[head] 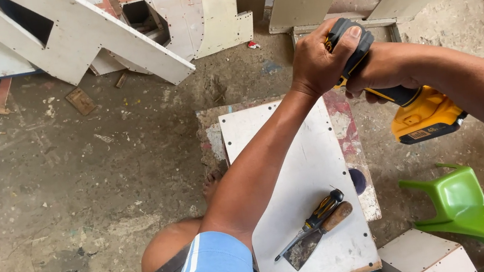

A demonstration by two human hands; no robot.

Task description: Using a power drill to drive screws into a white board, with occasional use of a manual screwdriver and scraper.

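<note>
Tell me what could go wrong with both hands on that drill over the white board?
The left hand presses on the back of the yellow drill gripped by the right hand; a slip could drive the hands down onto the white board. The screwdriver and scraper lie loose on the board and may shake off near the bare foot.

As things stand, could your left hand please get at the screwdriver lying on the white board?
Probably not straight away: the left hand is wrapped over the drill. The screwdriver lies uncovered on the white board, so only the grip blocks it.

Carpentry workshop: dusty concrete floor [73, 177], cut white panels [91, 31], chisel [317, 235], cordless drill [420, 115]
</note>
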